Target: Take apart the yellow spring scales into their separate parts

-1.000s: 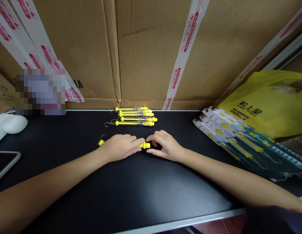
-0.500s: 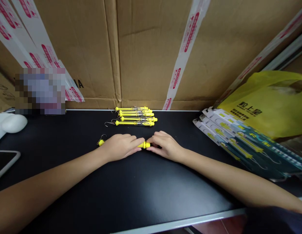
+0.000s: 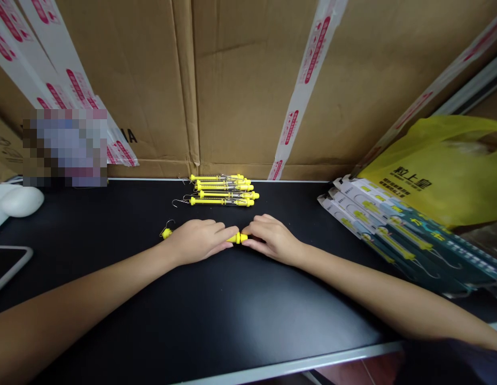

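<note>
A yellow tubular spring scale (image 3: 235, 238) lies crosswise just above the black table, its wire hook end sticking out at the left. My left hand (image 3: 200, 241) wraps around its body and hides most of it. My right hand (image 3: 273, 239) pinches the yellow cap (image 3: 243, 238) at its right end between thumb and fingers. Behind my hands, several similar yellow spring scales (image 3: 222, 201) lie side by side, their hooks pointing left.
Stacked printed packages (image 3: 396, 230) stand at the right beside a yellow plastic bag (image 3: 444, 171). A large taped cardboard box (image 3: 240, 107) walls off the back. At the left are a phone (image 3: 8, 267), a white rounded object (image 3: 22, 202) and a blurred-out patch.
Both hands keep the same grip on the spring scale. The view has shifted very slightly; nothing else has visibly moved.
</note>
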A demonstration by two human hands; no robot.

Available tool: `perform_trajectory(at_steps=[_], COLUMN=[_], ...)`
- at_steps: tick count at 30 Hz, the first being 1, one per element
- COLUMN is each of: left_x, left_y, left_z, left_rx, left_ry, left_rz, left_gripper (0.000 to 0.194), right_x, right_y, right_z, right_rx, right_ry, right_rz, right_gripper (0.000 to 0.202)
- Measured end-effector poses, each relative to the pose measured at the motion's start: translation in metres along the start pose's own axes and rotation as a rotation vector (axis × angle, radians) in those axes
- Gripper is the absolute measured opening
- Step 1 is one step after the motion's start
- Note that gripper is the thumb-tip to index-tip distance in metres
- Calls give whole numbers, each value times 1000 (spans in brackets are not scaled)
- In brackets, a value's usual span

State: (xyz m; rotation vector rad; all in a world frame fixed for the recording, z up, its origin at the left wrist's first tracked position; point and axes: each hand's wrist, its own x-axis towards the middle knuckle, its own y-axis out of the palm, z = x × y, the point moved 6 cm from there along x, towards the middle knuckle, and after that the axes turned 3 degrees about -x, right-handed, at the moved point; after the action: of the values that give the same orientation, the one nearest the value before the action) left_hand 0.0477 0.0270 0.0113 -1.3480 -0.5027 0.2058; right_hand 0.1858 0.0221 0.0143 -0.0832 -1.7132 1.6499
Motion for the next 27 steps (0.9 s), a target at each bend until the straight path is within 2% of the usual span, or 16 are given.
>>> perform_trajectory(at_steps=[7,12,16,24,27], left_x=[0,-1,0,0,0], left_y=[0,0,0,0,0], left_z=[0,1,1,1,1], left_rx=[-6,-7,-5,-13,-11], left_ry=[-10,2,4,-7,-4], left_rz=[-3,-18,-12,-11,-6], left_gripper=[27,28,28,28,29], right_x=[-2,-2,-1,-2,-2], right_y=[-2,-1,1,-1,-2], right_z=[1,-2,-1,0,0], right_rx=[38,27,-16,15,22], right_ry=[-21,61,35,-5,17], right_rz=[-45,10,41,-33,-21], right_gripper=[15,28,23,18,19])
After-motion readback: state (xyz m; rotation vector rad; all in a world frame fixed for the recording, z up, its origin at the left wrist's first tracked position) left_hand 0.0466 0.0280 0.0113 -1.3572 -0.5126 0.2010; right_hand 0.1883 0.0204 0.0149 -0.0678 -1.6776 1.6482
